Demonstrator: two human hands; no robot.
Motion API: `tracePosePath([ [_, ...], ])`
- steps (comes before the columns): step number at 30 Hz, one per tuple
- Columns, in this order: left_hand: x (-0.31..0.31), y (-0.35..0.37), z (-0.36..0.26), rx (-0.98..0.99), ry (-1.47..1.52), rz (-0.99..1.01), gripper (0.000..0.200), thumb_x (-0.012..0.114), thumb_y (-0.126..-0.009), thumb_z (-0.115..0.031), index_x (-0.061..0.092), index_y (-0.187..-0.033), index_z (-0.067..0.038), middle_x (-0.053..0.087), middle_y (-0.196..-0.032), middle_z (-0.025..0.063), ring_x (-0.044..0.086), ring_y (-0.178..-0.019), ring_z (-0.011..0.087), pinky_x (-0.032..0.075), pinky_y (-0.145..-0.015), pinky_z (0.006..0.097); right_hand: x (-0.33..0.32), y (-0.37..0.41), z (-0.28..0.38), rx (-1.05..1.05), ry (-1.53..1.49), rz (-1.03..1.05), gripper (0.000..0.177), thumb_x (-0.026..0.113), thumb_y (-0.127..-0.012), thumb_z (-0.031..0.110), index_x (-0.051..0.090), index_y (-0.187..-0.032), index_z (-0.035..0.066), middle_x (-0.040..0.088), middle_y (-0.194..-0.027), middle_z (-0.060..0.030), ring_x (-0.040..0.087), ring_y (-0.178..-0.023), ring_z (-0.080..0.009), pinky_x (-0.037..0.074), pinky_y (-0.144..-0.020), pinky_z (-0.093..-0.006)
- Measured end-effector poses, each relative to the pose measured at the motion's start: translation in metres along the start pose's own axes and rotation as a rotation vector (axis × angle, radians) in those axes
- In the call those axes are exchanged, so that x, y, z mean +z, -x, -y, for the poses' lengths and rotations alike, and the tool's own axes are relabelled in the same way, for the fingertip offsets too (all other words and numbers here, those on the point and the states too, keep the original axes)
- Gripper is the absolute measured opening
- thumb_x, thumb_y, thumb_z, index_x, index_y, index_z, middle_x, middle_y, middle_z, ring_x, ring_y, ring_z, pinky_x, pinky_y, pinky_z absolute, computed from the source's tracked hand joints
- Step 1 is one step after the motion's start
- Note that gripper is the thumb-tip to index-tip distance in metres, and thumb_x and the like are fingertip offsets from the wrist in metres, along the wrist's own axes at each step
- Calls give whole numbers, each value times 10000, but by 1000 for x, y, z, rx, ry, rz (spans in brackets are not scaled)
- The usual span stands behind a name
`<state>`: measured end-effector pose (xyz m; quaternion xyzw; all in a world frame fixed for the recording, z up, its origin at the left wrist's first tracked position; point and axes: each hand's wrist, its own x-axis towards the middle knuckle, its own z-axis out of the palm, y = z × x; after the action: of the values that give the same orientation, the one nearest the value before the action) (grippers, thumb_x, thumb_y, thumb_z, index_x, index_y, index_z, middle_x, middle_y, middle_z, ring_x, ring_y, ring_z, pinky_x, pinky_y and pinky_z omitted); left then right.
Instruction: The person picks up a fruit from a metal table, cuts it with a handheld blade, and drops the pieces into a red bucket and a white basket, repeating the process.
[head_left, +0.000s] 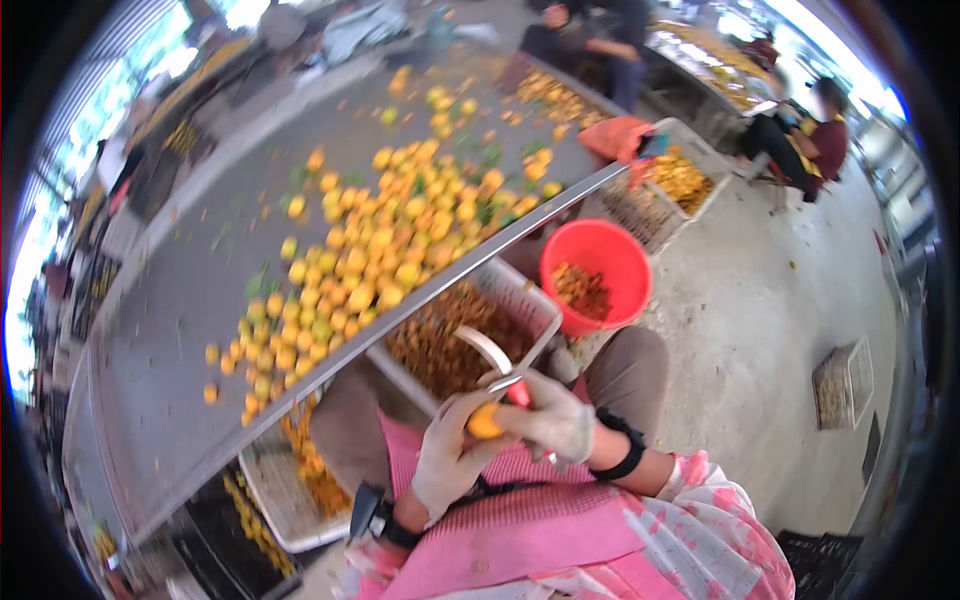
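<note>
My left hand [450, 452], in a pale glove, is closed around a small orange citrus fruit [484, 422] in front of my lap. Right beside it, my gloved right hand [556, 418] grips a red-handled knife [518, 392]. A pale curved strip, seemingly its blade, extends up and left from the handle. The right fingertips come right up to the fruit. Below the hands spreads my pink apron [500, 540]. Just beyond them, between my knees, stands a white crate [545, 312] holding brown-orange scraps.
A metal sorting table [200, 300] slopes across the left, bearing a heap of citrus fruit [380, 240]. A red bucket [632, 262] with peel pieces stands right of the crate. Other crates [280, 500] hold peel or fruit. A seated person [825, 140] is at the upper right.
</note>
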<state>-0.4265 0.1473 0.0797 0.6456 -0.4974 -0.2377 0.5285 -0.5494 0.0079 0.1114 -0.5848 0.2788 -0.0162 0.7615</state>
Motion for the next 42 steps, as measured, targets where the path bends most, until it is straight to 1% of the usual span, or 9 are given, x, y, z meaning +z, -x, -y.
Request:
tracePosePath([
  [2,3,4,6,-54,-14,-10,486,738,-779,-90,561,-1226,-19,619,-1102,183,615,-1008,342,490,-878,392,-3,2,6,-3,-4,78,460,596,-938,248,458,-1337,65,602,-793,-44,543,-480,-80,432,-403,-199],
  [9,1,6,4,-132,24,58,502,750,-788,-117,556,-1238,-10,622,-1124,189,631,-1010,337,512,-854,373,-12,5,7,80,-35,142,473,591,-905,223,461,-1335,72,589,-728,-47,541,-470,-101,441,-411,-222],
  [18,8,2,-5,-83,-82,111,466,774,-794,-156,575,-1192,-16,609,-1029,188,619,-926,347,512,-766,394,-20,3,-9,77,-98,153,381,554,-782,93,500,-1151,19,601,-769,-81,547,-478,-123,473,-406,-240],
  [20,10,6,-2,-150,-44,99,499,793,-772,-145,582,-1206,-16,624,-1069,167,626,-975,296,503,-830,353,-20,3,-14,70,-95,129,388,549,-780,87,502,-1160,22,608,-778,-84,545,-472,-114,467,-403,-237],
  [24,12,10,1,-98,-71,98,485,775,-797,-143,576,-1222,-21,608,-1123,168,617,-1020,305,498,-877,356,-20,3,-23,89,-111,121,402,538,-776,72,497,-1173,30,607,-756,-78,537,-452,-108,436,-379,-238],
  [33,13,7,2,-172,19,167,498,753,-828,-138,555,-1272,-29,601,-1169,121,591,-1067,240,479,-913,324,-23,8,-26,79,-111,64,383,543,-772,57,521,-1151,6,615,-761,-61,537,-459,-99,436,-401,-225],
  [35,16,12,12,-281,316,141,549,754,-832,-138,525,-1318,-27,591,-1170,82,573,-1077,189,456,-939,298,-25,11,-21,91,-106,42,382,543,-774,54,531,-1152,1,620,-766,-58,538,-465,-94,436,-407,-221],
  [38,15,17,11,-455,479,79,576,755,-833,-134,505,-1339,-17,578,-1175,68,555,-1090,163,436,-961,287,-29,14,-14,98,-101,-16,361,574,-817,92,542,-1166,2,627,-773,-51,536,-473,-82,431,-409,-218],
  [42,14,10,9,-269,155,113,576,759,-827,-117,506,-1333,-9,575,-1177,77,551,-1101,168,434,-965,288,-25,15,-13,138,-75,-29,367,615,-871,182,536,-1185,10,627,-770,-44,534,-478,-75,429,-409,-215],
])
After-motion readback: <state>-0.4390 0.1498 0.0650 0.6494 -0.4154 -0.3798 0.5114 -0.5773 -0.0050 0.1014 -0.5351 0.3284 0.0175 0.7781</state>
